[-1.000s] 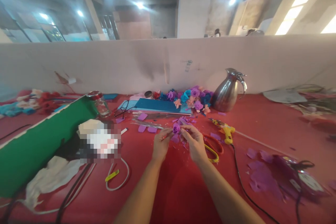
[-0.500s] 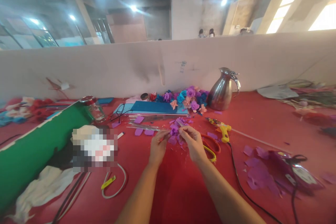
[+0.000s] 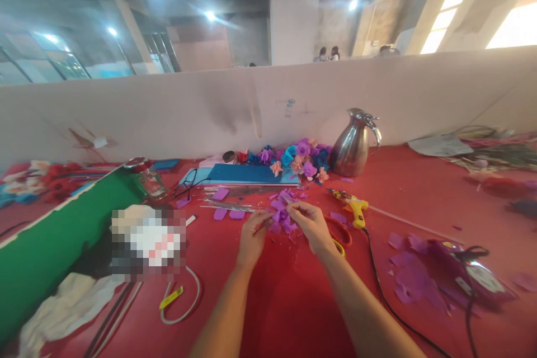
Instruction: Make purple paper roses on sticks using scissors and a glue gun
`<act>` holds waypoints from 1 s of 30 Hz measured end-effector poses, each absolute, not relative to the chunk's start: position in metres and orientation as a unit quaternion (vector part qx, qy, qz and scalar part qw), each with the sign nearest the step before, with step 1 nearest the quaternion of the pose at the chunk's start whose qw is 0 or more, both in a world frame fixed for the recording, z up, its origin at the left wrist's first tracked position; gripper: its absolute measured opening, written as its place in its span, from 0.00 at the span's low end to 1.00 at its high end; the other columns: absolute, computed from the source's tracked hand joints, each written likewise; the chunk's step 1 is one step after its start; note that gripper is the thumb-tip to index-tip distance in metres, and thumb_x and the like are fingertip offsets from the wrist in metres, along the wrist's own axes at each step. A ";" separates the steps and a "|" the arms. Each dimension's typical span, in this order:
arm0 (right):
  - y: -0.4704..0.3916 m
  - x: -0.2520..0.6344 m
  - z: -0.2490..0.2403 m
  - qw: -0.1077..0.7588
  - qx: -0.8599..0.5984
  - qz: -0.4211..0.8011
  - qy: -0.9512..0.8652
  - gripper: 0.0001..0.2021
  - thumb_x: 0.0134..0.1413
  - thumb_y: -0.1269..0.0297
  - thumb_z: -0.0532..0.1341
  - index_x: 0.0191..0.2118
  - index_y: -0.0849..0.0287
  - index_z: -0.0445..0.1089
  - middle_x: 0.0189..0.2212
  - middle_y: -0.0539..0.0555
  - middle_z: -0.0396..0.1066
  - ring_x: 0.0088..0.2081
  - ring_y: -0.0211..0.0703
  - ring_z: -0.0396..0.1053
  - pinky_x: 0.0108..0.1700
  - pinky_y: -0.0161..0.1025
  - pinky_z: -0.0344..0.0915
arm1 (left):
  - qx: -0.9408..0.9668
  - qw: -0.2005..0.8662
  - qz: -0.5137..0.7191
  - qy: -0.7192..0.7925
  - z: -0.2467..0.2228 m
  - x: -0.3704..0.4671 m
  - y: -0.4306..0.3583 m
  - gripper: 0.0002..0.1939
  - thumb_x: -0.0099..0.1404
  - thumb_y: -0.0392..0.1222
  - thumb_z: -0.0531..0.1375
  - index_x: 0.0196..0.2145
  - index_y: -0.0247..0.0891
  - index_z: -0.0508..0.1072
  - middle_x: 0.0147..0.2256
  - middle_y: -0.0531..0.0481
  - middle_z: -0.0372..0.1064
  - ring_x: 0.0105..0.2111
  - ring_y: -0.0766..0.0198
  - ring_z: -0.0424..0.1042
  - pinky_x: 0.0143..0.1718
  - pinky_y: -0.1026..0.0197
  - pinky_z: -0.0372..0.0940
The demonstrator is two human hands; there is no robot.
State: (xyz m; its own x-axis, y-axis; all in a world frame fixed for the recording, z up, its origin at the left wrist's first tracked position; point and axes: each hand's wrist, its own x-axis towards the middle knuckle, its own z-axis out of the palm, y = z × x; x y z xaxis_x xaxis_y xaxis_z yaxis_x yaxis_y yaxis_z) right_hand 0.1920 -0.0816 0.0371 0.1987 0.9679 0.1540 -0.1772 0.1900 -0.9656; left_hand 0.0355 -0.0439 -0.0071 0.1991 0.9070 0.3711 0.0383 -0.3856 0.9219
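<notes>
Between my two hands a small purple paper flower (image 3: 281, 216) is held just above the red table. My left hand (image 3: 254, 238) is closed, thumb and fingers pinching the flower's left side. From the other side my right hand (image 3: 312, 226) pinches its right edge, the fingertips partly hiding it. Loose purple paper petals (image 3: 288, 197) lie right behind the flower, so its outline blends into them. Beside my right wrist are scissors with red and yellow handles (image 3: 340, 231), partly covered by the hand. A yellow hot glue gun (image 3: 358, 213) lies farther right.
Paper flowers (image 3: 302, 148) in several colours are heaped at the back beside a steel jug (image 3: 353, 142). Blue sheets (image 3: 247, 172) and thin wires (image 3: 229, 204) lie in front. To the left stand a glass jar (image 3: 150, 179) and a green board (image 3: 54, 257); a purple pouch (image 3: 470, 268) lies right.
The flower has turned and sits slightly lower between my fingertips. Both hands stay nearly in place, still pinching, while the whole view has shifted a little.
</notes>
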 end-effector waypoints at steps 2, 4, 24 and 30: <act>-0.080 0.192 0.036 0.632 -0.452 0.448 -0.442 0.10 0.42 0.57 0.64 0.22 0.59 0.70 0.18 0.47 0.63 0.23 0.35 0.57 0.27 0.34 0.53 | 0.659 0.419 0.509 0.362 -0.005 0.035 -0.044 0.09 0.61 0.42 0.61 0.37 0.41 0.80 0.35 0.47 0.71 0.37 0.60 0.70 0.42 0.59 0.63; -0.080 0.192 0.035 0.632 -0.453 0.447 -0.441 0.10 0.42 0.57 0.63 0.22 0.59 0.70 0.18 0.47 0.63 0.23 0.35 0.57 0.27 0.34 0.53 | 0.666 0.419 0.502 0.359 -0.002 0.035 -0.045 0.09 0.61 0.42 0.60 0.37 0.42 0.80 0.34 0.48 0.71 0.37 0.60 0.70 0.42 0.59 0.63; -0.081 0.202 0.035 0.591 -0.453 0.474 -0.471 0.10 0.43 0.59 0.64 0.29 0.60 0.76 0.23 0.49 0.70 0.25 0.36 0.61 0.30 0.35 0.55 | 0.703 0.368 0.493 0.357 0.002 0.034 -0.044 0.07 0.61 0.40 0.60 0.33 0.40 0.79 0.32 0.49 0.71 0.35 0.62 0.70 0.40 0.60 0.63; -0.079 0.204 0.030 0.586 -0.451 0.477 -0.476 0.09 0.45 0.59 0.64 0.26 0.60 0.74 0.20 0.47 0.66 0.24 0.34 0.58 0.29 0.34 0.52 | 0.713 0.372 0.477 0.355 0.007 0.034 -0.046 0.08 0.61 0.40 0.60 0.34 0.41 0.79 0.32 0.49 0.71 0.34 0.62 0.70 0.40 0.61 0.64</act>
